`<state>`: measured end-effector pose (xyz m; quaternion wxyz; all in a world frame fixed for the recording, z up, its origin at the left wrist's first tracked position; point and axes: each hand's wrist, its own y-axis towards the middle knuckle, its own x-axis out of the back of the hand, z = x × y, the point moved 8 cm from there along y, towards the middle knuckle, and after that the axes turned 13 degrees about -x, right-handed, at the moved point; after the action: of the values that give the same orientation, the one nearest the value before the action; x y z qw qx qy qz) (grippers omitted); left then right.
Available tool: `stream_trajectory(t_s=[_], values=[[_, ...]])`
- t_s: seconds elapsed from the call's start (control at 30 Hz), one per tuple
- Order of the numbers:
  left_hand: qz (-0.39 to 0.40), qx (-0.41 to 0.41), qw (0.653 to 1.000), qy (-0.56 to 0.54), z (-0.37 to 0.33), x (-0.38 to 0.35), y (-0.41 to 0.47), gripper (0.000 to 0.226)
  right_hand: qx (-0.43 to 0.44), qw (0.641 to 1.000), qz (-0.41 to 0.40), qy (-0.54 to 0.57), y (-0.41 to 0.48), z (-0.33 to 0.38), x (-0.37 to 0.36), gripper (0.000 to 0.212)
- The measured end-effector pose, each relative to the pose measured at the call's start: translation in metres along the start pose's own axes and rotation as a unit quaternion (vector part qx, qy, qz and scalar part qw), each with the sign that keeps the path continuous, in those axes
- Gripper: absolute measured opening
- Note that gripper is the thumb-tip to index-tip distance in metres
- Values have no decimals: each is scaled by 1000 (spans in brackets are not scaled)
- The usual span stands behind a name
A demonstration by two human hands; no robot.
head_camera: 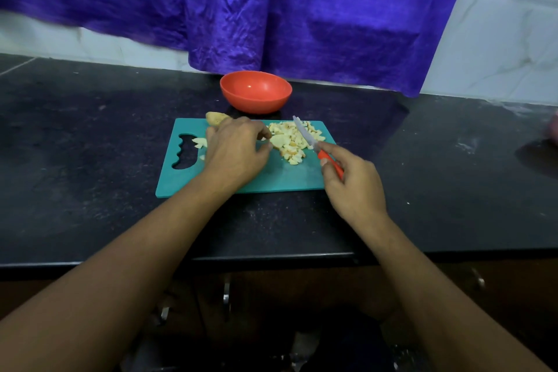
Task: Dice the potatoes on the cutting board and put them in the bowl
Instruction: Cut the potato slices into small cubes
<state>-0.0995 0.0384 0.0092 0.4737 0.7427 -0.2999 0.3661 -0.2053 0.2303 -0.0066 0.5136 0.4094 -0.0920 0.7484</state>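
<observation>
Your left hand [235, 148] sits over the middle of the teal cutting board [287, 175], knuckles up and fingers curled. Its thumb and forefinger pinch the left edge of a larger potato piece [279, 139], which lies against the pile of diced potato [291, 142]. That pile covers the far right part of the board, pale yellow with some orange-tinted bits, and none of it is in the bowl [256, 90]. The bowl, orange-red, stands upright on the black worktop [90, 145] just beyond the board's far edge, apart from the board. Your right hand [353, 184] grips the knife [305, 133] by its orange handle, fingers wrapped round it and the forefinger reaching toward the base of the blade. The blade slants away and to the left across the diced pile, its tip near the board's far edge; whether the edge touches the potato I cannot tell. A whole potato [216, 118] with its skin on rests at the far left edge of the board, just behind your left hand. A few pale potato slices [200, 142] lie to the left of that hand, beside the board's wavy cut-out handle. Behind the bowl a creased purple cloth [302, 9] hangs down to the worktop in front of a white tiled wall [498, 39].
</observation>
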Motion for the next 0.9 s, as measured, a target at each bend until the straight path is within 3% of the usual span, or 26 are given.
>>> stream_trajectory(t_s=[0.1, 0.2, 0.5, 0.77, 0.9], values=[[62, 30, 996, 65, -1, -15, 23, 39, -3, 998, -26, 55, -2, -4, 5, 34], [123, 61, 987, 82, 0, -31, 40, 46, -9, 999, -12, 40, -2, -5, 3, 35], [157, 129, 979, -27, 6, -34, 46, 27, -17, 999, 5, 37, 0, -8, 0, 36], [178, 146, 973, 31, 1, -39, 50, 36, -22, 1000, 14, 11, -2, -5, 0, 36], [193, 177, 965, -28, 2, -39, 49, 34, -22, 1000, 13, 1, -1, -4, 1, 36]])
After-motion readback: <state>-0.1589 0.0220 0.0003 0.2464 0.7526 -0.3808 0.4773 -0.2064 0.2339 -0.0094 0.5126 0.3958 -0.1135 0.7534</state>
